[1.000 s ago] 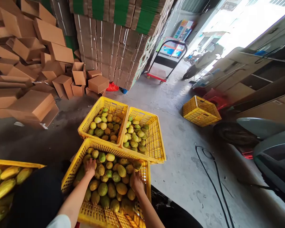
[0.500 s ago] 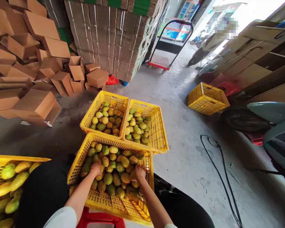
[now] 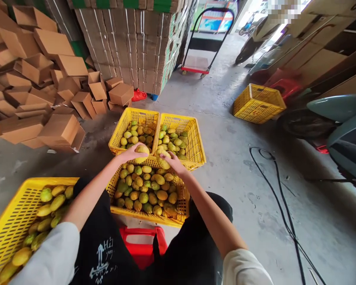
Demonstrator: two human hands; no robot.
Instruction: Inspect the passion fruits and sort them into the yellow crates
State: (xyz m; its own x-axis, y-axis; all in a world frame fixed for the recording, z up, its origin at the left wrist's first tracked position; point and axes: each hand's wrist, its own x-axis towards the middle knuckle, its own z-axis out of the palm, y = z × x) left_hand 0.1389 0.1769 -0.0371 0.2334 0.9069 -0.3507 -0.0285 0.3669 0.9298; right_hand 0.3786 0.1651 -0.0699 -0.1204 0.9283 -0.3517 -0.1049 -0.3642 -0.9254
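Observation:
My left hand (image 3: 130, 152) grips a yellow mango (image 3: 142, 150), held over the far rim of the near yellow crate (image 3: 178, 215). My right hand (image 3: 172, 161) holds another yellow-green mango (image 3: 163, 156) just beside it. The near crate sits on a red stool (image 3: 141, 247) between my knees and is full of green and yellow mangoes. Just beyond the hands stand two more yellow crates, a left one (image 3: 118, 132) and a right one (image 3: 197, 148), each partly filled with mangoes.
A fourth mango crate (image 3: 8, 221) lies at my left. An overturned yellow crate (image 3: 258, 103) sits at the right near a scooter (image 3: 335, 118). Loose cardboard boxes (image 3: 47, 91) pile up at left, stacked flat cartons (image 3: 136, 43) behind, a hand trolley (image 3: 201, 59) beyond. A black cable (image 3: 281, 213) crosses the floor.
Both hands have lifted out of the near crate, each with a mango, and moved forward to its far rim. The camera has tilted down and pulled back.

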